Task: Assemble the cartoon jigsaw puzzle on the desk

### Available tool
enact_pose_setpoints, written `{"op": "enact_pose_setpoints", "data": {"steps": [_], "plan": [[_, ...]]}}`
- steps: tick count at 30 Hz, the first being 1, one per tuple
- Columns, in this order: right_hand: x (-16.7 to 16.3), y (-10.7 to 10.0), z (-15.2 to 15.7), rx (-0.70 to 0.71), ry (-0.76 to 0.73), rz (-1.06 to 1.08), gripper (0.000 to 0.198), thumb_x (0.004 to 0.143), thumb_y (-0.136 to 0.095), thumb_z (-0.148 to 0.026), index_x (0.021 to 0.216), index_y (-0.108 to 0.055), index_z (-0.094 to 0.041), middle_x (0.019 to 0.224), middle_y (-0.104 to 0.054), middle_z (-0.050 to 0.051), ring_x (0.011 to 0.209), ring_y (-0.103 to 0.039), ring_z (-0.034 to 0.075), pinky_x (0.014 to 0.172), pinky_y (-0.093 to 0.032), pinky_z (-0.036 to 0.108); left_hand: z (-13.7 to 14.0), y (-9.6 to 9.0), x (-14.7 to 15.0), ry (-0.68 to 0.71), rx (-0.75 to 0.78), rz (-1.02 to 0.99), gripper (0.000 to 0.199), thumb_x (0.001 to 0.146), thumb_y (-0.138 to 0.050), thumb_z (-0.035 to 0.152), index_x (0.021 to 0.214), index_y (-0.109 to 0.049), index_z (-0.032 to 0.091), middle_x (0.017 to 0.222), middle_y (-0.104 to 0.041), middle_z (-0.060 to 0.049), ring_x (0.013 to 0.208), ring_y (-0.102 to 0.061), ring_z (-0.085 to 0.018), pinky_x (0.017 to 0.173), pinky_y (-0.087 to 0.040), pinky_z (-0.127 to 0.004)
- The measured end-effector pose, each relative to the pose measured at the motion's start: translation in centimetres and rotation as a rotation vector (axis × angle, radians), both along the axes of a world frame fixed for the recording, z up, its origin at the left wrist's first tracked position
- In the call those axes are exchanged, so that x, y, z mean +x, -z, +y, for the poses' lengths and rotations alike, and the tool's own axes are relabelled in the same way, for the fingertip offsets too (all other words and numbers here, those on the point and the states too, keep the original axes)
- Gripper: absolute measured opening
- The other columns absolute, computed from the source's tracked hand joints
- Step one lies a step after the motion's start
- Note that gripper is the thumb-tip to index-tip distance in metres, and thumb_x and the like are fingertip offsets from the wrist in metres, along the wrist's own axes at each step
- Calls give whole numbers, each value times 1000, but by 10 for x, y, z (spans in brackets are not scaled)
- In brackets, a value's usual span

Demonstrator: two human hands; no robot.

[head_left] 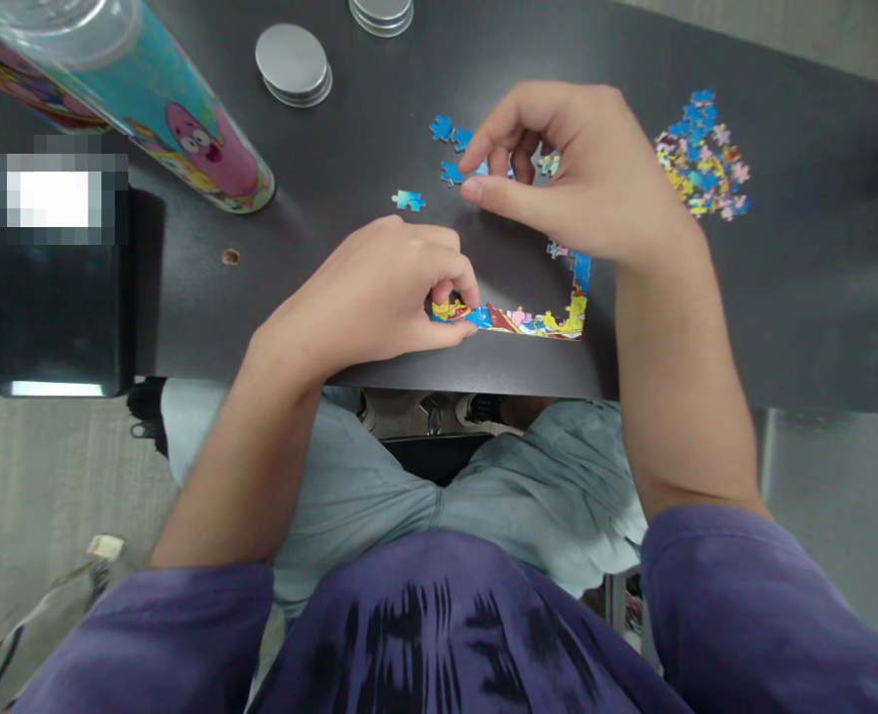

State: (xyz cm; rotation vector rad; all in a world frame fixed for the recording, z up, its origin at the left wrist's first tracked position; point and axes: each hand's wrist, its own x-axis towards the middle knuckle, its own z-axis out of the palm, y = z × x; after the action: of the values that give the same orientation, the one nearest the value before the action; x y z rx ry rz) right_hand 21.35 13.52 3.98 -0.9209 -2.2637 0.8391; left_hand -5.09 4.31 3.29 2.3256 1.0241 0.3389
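Containers first. Tall printed tube [207, 139] on the left of the dark table [817, 268], clear top end; can't see what's inside. Second printed container [7, 74] behind it, mostly cut off, contents hidden. Two stacks of silver discs at the far side, lid-like: near stack [291, 59], far stack [383, 12] clipped by the frame.

Labels: tube is teal with a pink cartoon character, mouth open; any lettering is too small to read. Black device [59, 307] at far left, upper part pixelated, unreadable.

Puzzle border [528, 322] lies near the table's front edge, an L: bottom row plus short right column. Left hand [386, 288] is at the row's left end, thumb on the near side, index opposite, pinching the border between them. Right hand [579, 169] is over the loose blue pieces [449, 174], thumb and index tips nearly together, other fingers curled; can't tell whether a piece is between them. Single piece [409, 200] sits apart, left of that group. Mixed pile [702, 164] is right of the right wrist.
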Motion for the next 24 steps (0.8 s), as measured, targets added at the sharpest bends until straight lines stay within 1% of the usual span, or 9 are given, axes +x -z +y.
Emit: {"op": "enact_pose_setpoints", "data": {"steps": [2,8,12,16,20,24], "plan": [[0,1,1,-1,-4,15,15,105,-97,-20,111,-92,-32,100,-89,-2,89,-76,20,86,-57,38,0,0,0,1,10,-6,14,110,-88,35,116,-97,27,104,-88,-3,94,-84,-25,92,-57,-39],[0,-1,1,-5,-16,5,15,105,-97,-19,111,-91,-31,100,-89,-1,89,-76,21,85,-56,39,0,2,-2,9,13,-34,17,110,-88,38,118,-98,27,105,-88,-4,94,-85,-25,92,-57,-40],[0,-1,-1,2,-17,-4,15,107,-97,-18,113,-91,-30,101,-89,0,90,-76,21,86,-57,39,-1,5,1,-12,32,-95,19,109,-89,38,121,-97,27,104,-88,-3,94,-84,-25,91,-59,-40],[0,-2,-1,8,-11,-28,15,108,-97,-17,114,-90,-29,102,-89,0,92,-76,21,88,-58,39,-2,8,7,-51,39,-131,14,110,-84,34,115,-95,27,102,-87,-3,96,-84,-25,91,-61,-40],[0,-3,-1,1,-4,-67,14,109,-96,-20,115,-89,-30,104,-90,-1,92,-75,21,89,-58,39,-2,11,9,-66,15,-146,12,108,-85,32,113,-94,27,100,-85,-3,98,-84,-26,90,-61,-39],[0,-2,0,10,-17,-31,16,107,-96,-15,114,-90,-29,101,-88,-2,91,-75,19,87,-57,37,-2,7,10,-70,12,-134,11,107,-84,32,111,-92,26,99,-83,-3,95,-82,-26,90,-60,-40]]}}
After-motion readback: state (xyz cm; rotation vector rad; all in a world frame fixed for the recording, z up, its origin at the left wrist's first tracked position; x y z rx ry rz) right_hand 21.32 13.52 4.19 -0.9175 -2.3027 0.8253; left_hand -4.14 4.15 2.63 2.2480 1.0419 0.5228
